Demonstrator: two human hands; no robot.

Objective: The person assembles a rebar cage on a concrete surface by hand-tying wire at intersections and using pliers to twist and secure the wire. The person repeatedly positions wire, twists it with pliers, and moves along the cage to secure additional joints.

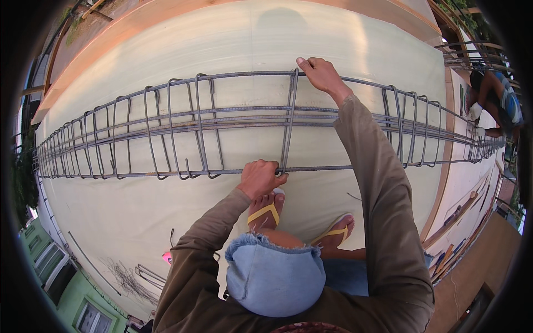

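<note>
Left hand (pixel 259 178) gripping near bar (pixel 319 168), right hand (pixel 323 76) gripping far bar (pixel 250 74), rebar cage (pixel 289 117) lying lengthwise left to right.

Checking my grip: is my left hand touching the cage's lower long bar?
Touching: head view shows the left hand curled over the lower long bar.

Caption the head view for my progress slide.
Left hand at the near bar, right hand at the far bar of a long steel rebar cage, over a pale surface.
</note>
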